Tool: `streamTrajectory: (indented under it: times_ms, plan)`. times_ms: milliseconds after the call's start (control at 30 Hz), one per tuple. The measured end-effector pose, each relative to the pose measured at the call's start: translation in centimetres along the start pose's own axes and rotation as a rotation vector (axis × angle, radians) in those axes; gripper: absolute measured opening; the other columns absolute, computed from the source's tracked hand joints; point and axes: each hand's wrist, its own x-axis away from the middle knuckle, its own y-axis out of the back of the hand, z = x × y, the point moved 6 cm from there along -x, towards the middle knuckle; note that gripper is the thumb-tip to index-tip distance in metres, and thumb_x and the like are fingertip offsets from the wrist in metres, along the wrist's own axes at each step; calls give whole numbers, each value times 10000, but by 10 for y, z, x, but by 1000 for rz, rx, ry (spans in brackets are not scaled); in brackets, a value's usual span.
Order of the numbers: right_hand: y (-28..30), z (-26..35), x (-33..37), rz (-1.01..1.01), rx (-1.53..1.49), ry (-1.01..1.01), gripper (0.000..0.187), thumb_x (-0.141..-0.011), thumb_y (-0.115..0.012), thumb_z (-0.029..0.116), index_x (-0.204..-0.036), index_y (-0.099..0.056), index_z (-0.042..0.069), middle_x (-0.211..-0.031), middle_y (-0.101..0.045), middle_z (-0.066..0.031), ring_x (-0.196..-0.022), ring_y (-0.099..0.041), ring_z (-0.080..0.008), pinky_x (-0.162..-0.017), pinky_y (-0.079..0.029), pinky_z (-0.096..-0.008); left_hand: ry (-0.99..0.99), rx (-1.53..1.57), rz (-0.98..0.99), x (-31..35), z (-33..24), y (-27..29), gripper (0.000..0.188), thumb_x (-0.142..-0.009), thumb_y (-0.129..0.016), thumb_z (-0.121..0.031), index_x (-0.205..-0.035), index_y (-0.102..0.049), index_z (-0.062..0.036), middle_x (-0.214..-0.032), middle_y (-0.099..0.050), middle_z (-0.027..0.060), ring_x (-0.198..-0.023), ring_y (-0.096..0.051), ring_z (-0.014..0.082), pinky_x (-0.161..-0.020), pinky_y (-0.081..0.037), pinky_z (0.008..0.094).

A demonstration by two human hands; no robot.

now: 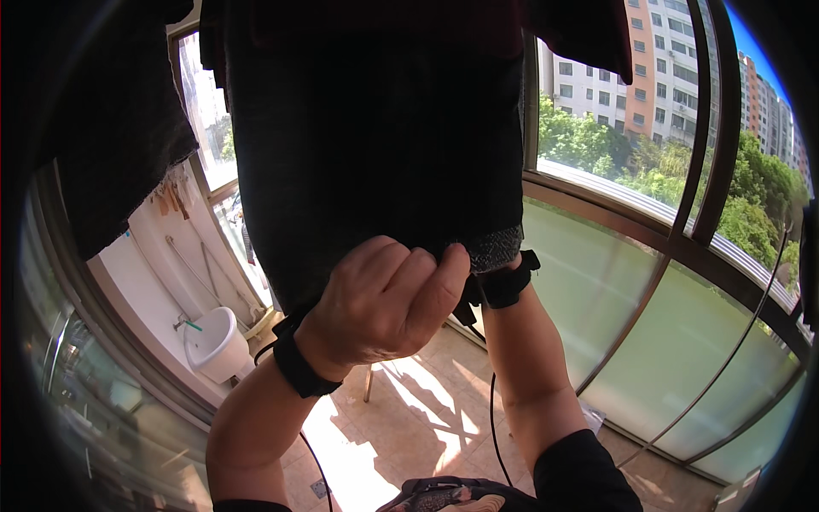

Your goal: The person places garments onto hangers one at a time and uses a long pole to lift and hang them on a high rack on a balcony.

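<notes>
A large black garment (375, 145) hangs down in front of me, its kind hard to tell in the dark. Curled fingers of my left hand (384, 294) grip its lower hem, with the thumb along the edge. Grey, woven-looking fabric (497, 247) shows at the hem's right corner. My right forearm (533, 350) reaches up to that corner, and the right hand beyond its wrist is hidden behind or inside the cloth. Black bands (299, 363) circle both wrists.
Another dark, frayed-edged cloth (128, 162) hangs at the left. Beyond it stands a white sink (217, 346) with a tap. Framed windows and frosted panels (631, 307) run along the right. Black cables (496, 427) hang over the sunlit tiled floor (409, 401).
</notes>
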Motion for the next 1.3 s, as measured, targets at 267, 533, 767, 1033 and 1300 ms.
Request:
streamTrajectory:
  times_ms: [267, 533, 767, 1033, 1300]
  plan:
    - [3, 20, 51, 377, -831, -208, 810, -757, -681, 115, -1408, -201, 155, -1428, -229, -114, -1237, -348, -293, -931, -398, -451, 629, 92, 158, 49, 40, 10, 343, -719, -684, 23, -1040, -570, -12, -708, -558, 77, -539, -495, 138, -511, -424, 244]
    - [46, -15, -13, -19, -831, -507, 510, -923, -407, 441, -1219, -462, 29, -1207, -515, -122, -1015, -539, -228, -827, -468, -382, 1286, 846, -17, 76, 98, 12, 278, -914, -521, -169, -1118, -488, 17, -988, -585, 64, -859, -561, 142, -798, -433, 228]
    - [42, -18, -44, 50, -711, -553, 457, -923, -432, 404, -1042, -585, -10, -1045, -613, -131, -933, -579, -196, -808, -468, -303, 1433, 1326, -276, 73, 113, 8, 317, -963, -384, -239, -1182, -450, -19, -1191, -532, 98, -1094, -512, 210, -949, -393, 362]
    - [41, -12, -41, 50, -690, -507, 483, -937, -379, 424, -1032, -588, 0, -1037, -614, -136, -969, -576, -229, -873, -437, -342, 1464, 1011, -256, 81, 116, 18, 306, -958, -403, -245, -1148, -475, -16, -1115, -557, 84, -1055, -531, 175, -900, -420, 288]
    - [33, -33, 5, 57, -1112, -317, 509, -936, -296, 484, -1291, -404, 135, -1317, -436, -61, -1202, -405, -187, -994, -324, -391, 1395, 544, -427, 133, 138, 50, 583, -919, -422, -435, -1345, -272, -66, -1355, -340, 148, -1275, -298, 255, -1046, -248, 392]
